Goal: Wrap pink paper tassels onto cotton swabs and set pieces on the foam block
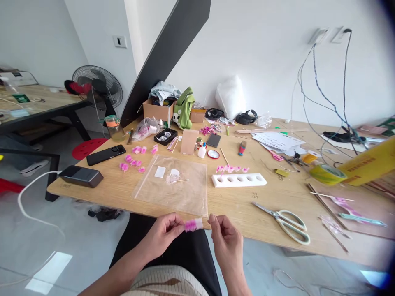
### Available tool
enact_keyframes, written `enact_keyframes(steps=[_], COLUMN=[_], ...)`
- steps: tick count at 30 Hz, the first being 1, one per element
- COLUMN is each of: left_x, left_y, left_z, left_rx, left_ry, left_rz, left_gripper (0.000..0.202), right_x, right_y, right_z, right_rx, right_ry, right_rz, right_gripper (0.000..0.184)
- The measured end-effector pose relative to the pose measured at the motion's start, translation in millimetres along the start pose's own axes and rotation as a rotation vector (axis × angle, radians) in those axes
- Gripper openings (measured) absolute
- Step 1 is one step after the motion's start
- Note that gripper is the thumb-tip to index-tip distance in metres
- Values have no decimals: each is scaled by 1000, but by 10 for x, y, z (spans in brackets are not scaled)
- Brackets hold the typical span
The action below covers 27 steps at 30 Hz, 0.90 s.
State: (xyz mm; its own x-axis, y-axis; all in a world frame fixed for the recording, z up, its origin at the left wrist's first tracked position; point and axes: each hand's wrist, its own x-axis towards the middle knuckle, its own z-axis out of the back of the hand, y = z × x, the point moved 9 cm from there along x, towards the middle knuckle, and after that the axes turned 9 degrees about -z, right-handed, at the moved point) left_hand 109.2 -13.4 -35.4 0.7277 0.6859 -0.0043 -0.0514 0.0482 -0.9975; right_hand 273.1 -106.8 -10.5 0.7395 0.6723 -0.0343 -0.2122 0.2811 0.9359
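My left hand pinches one end of a short fuzzy strip, pink fading to white, just off the table's front edge. Close to the strip's white end is my right hand, its thumb and index finger pressed together; whatever they hold is too small to tell. In front of both hands a clear zip bag lies flat, with a white square and a small stick on it. Several pink fuzzy pieces lie left of the bag. More pink pieces line up behind a white holder with round hollows.
Scissors lie at the right front, points toward the bag. A black box-shaped device and a phone sit at left. Further back are a glue bottle, a round lid and papers. A yellow roll stands far right.
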Motion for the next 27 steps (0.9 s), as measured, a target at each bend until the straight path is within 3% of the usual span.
enact_keyframes(steps=[6,12,13,15,18,21,24,27], left_x=[-95,-120,-117,-109,-76,-9,61,112], left_y=[12,39,66,134,202,191,166,147], left_z=[-200,-189,-167,-122,-85,-99,-143,-188], left_rx=[42,60,50,3,-109,-195,-238,-260], left_ry=[97,75,63,34,-14,-50,-67,-79], left_rz=[6,45,67,124,179,173,160,151], left_gripper=[25,30,32,35,37,35,35,34], right_x=[-66,-6,78,327,746,1079,1237,1273], right_y=[-213,-268,-283,-322,-441,-663,-845,-926], right_z=[111,91,177,547,1290,1808,1984,1965], right_rx=[45,6,-40,-231,-861,-1030,-1129,-1248], right_ry=[42,246,252,126,-193,-235,-159,-93], right_rz=[-36,-25,-11,49,111,101,118,145], right_gripper=[47,45,45,43,31,35,43,46])
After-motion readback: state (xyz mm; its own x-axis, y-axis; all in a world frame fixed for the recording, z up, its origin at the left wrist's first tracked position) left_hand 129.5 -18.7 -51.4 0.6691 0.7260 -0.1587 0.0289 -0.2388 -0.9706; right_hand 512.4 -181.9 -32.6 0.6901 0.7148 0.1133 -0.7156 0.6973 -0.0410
